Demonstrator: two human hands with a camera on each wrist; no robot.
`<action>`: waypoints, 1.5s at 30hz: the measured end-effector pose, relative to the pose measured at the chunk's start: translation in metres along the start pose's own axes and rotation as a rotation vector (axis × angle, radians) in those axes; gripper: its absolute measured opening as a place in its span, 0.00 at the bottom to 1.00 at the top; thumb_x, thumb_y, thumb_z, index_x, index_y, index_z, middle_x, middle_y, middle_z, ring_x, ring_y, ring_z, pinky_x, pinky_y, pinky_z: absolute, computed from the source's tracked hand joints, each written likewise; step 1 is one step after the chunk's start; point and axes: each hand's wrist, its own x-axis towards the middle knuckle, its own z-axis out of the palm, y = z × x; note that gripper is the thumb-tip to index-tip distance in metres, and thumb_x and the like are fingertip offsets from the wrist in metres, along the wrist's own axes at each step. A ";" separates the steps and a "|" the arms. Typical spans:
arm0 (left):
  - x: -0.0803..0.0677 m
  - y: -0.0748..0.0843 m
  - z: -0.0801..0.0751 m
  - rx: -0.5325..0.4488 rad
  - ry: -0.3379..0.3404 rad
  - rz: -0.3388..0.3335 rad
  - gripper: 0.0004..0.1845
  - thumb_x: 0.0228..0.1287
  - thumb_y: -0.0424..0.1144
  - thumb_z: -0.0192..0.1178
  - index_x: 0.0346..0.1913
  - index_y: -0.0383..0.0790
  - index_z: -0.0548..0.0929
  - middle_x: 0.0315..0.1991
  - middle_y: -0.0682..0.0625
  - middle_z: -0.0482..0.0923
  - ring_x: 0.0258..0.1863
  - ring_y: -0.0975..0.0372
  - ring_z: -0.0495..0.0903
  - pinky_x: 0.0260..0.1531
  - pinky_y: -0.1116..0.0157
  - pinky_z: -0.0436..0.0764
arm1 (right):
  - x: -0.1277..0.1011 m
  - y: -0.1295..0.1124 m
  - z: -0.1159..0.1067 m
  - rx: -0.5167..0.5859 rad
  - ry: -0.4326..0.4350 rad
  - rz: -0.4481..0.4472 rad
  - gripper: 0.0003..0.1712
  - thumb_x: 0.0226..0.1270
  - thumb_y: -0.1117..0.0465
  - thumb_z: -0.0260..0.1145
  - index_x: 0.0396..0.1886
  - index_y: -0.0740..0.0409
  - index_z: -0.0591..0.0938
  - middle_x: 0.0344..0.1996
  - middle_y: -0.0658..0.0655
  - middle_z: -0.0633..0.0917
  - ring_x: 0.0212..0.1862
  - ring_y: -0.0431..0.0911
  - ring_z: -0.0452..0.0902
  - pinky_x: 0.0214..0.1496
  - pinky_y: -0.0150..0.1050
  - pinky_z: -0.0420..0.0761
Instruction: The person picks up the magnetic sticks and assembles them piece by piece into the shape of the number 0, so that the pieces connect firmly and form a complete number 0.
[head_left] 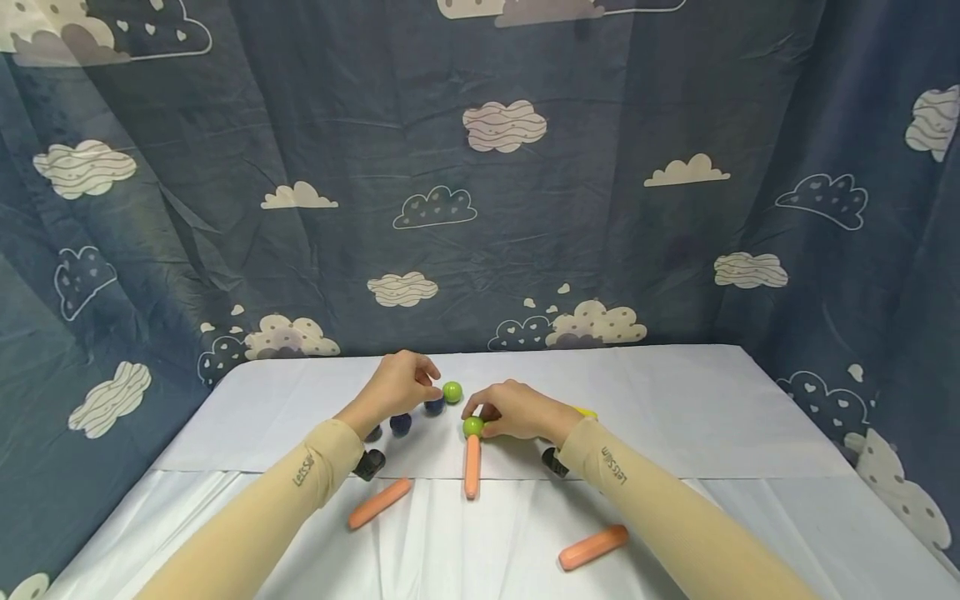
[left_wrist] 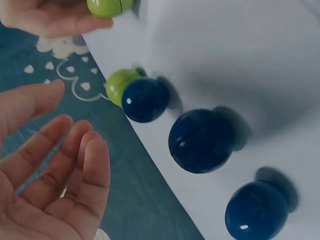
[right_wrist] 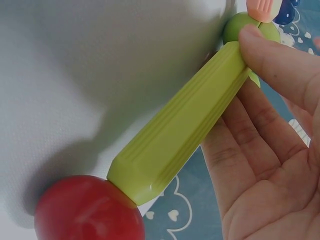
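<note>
My right hand (head_left: 510, 414) holds a yellow-green ribbed stick (right_wrist: 180, 127) where it meets a green ball (head_left: 472, 427); a finger (right_wrist: 272, 55) lies across that joint. A red ball (right_wrist: 87, 212) sits on the stick's other end. From the green ball an orange stick (head_left: 472, 467) runs toward me. My left hand (head_left: 401, 385) hovers with relaxed fingers (left_wrist: 75, 165), holding nothing, next to a blue ball (left_wrist: 145, 99) that touches a second green ball (head_left: 452, 392).
Two more blue balls (left_wrist: 201, 141) (left_wrist: 256, 211) lie in a row on the white table cover (head_left: 675, 400). Loose orange sticks (head_left: 380, 503) (head_left: 593, 547) lie near the front. A cloud-print curtain (head_left: 480, 208) closes off the back and sides.
</note>
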 end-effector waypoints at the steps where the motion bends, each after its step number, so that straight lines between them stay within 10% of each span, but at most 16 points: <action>1: 0.004 -0.001 0.000 0.001 -0.001 0.001 0.12 0.64 0.36 0.77 0.48 0.38 0.91 0.36 0.48 0.89 0.35 0.60 0.84 0.39 0.62 0.85 | 0.000 0.000 0.000 -0.001 0.001 0.000 0.18 0.69 0.67 0.76 0.56 0.49 0.89 0.43 0.50 0.94 0.46 0.39 0.87 0.60 0.45 0.85; 12: 0.031 -0.008 0.006 0.011 -0.076 -0.042 0.19 0.65 0.38 0.76 0.58 0.39 0.89 0.49 0.43 0.90 0.53 0.50 0.87 0.58 0.50 0.85 | 0.002 0.000 0.002 0.001 -0.015 0.008 0.18 0.70 0.67 0.75 0.57 0.48 0.89 0.45 0.50 0.94 0.48 0.40 0.87 0.62 0.46 0.84; 45: 0.049 -0.012 0.036 -0.019 -0.101 -0.038 0.14 0.62 0.37 0.78 0.50 0.42 0.92 0.45 0.44 0.90 0.42 0.57 0.87 0.45 0.61 0.87 | 0.000 0.000 -0.001 0.027 -0.020 0.017 0.18 0.70 0.68 0.75 0.56 0.48 0.89 0.45 0.51 0.94 0.48 0.40 0.88 0.61 0.46 0.84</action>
